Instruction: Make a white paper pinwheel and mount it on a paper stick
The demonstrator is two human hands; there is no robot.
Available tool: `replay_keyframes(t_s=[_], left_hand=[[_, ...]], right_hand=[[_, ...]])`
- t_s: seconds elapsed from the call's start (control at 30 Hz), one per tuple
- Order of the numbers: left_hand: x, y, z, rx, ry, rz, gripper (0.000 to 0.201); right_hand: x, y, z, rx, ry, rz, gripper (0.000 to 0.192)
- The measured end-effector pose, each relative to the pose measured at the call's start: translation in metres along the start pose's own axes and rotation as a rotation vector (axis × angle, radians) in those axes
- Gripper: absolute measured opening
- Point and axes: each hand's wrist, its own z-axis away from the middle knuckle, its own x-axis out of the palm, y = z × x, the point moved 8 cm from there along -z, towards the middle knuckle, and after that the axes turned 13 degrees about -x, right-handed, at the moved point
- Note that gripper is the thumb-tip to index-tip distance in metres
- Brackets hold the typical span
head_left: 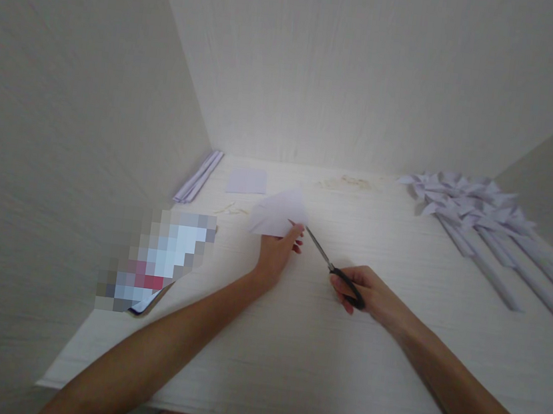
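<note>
A square of pale paper (pixel 278 212) is pinched in my left hand (pixel 278 251), thumb on top and the other fingers beneath. It is lifted a little off the table and bends slightly. Faint slits run in from its edges. My right hand (pixel 354 289) grips black-handled scissors (pixel 321 249) by the loops. Their blades look closed and point up and left, with the tip close to the paper's right corner, beside my left fingertips. Whether the tip touches the paper I cannot tell.
Paper pinwheels on rolled stems (pixel 472 207) lie piled at the right. Rolled paper sticks (pixel 199 177) rest by the left wall, near a flat paper square (pixel 247 181). A blurred-out phone (pixel 164 260) lies at left. Small pale bits (pixel 353 183) sit at the back. Walls enclose three sides.
</note>
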Motion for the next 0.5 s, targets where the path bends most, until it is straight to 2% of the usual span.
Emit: replay_keyframes(t_s=[0.5], left_hand=[[0.0009,-0.0002,0.0012,-0.005,0.009,-0.024,0.015]], right_hand=[[0.0006,0.0008,-0.0005,0.0,0.01,0.035,0.046]])
